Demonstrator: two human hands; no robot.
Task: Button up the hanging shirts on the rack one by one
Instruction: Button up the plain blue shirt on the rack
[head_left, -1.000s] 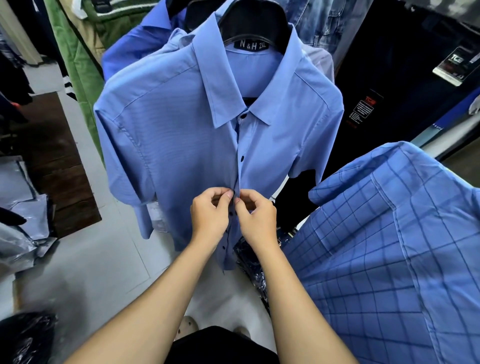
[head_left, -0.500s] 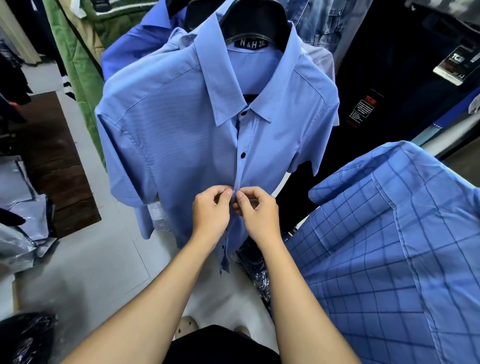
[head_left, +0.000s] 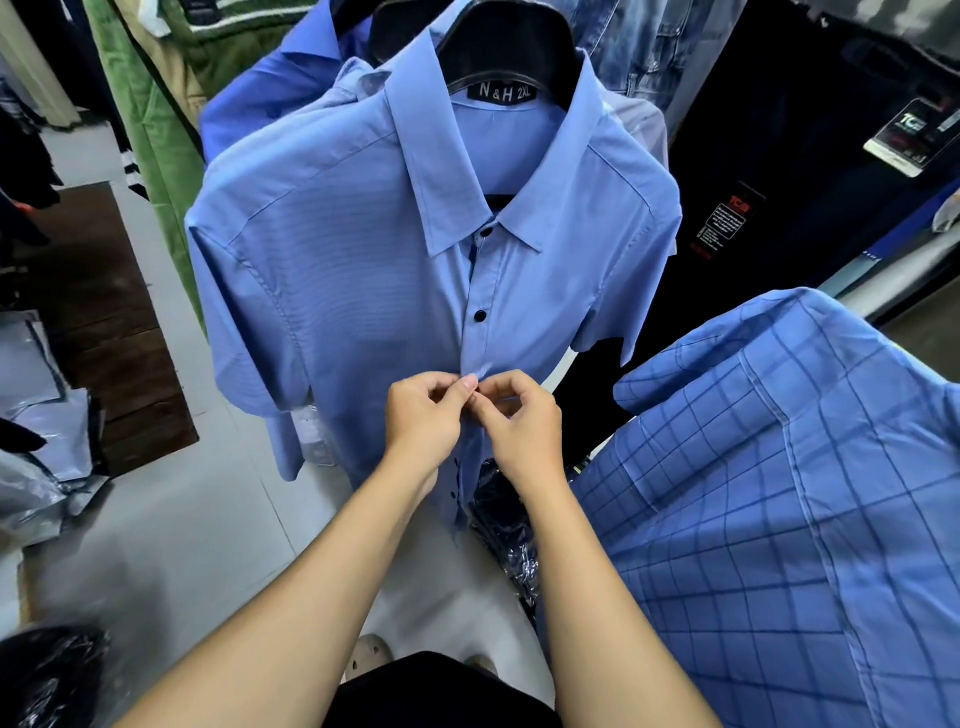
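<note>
Head view: a plain blue short-sleeved shirt (head_left: 332, 291) hangs on a black hanger (head_left: 511, 47) at the middle of the rack, its front turned toward the camera. A black neck label (head_left: 501, 92) reads "N & H 2XL". On the placket, the button just under the collar and the dark button (head_left: 481, 315) below it are fastened. Lower down, the front edges hang apart, with small dark buttons showing along one edge.

The left hand (head_left: 423, 415) and the right hand (head_left: 522, 426) meet at the placket, just below the fastened dark button. Both have their fingers curled, thumb and forefinger pinching the shirt's front edges together; the fingertips of the two hands touch. Whatever button lies between them is hidden by the fingers.

At the right, a blue checked shirt (head_left: 779, 493) hangs close to the camera, just beside the right forearm. Behind the plain shirt hangs another blue shirt (head_left: 270, 88), with a green garment (head_left: 150, 124) at the left and dark trousers with a tag (head_left: 724, 221) at the right. Plastic-wrapped packets (head_left: 36, 374) lie on the floor at the left edge.
</note>
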